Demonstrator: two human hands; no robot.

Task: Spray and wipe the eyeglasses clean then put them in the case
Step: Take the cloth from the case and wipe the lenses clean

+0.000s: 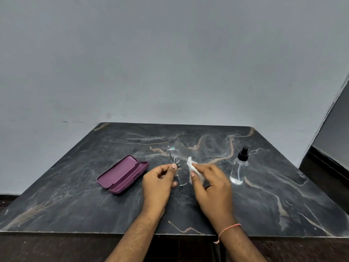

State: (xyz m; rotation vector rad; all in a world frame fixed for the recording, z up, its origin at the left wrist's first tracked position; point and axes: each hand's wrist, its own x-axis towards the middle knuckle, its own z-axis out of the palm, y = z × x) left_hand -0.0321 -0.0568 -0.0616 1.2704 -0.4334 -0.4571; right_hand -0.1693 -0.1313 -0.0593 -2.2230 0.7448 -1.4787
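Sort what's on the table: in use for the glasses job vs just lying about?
In use: eyeglasses in left hand; white cloth in right hand; spray bottle; open purple case.
Lying about: nothing on the marble table.

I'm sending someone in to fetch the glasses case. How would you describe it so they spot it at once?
Look at the dark marble table against the grey wall. Left of the person's left hand lies the glasses case, a long purple hard shell lying open. It is the only coloured thing there; the spray bottle on the far right is clear with a black top.
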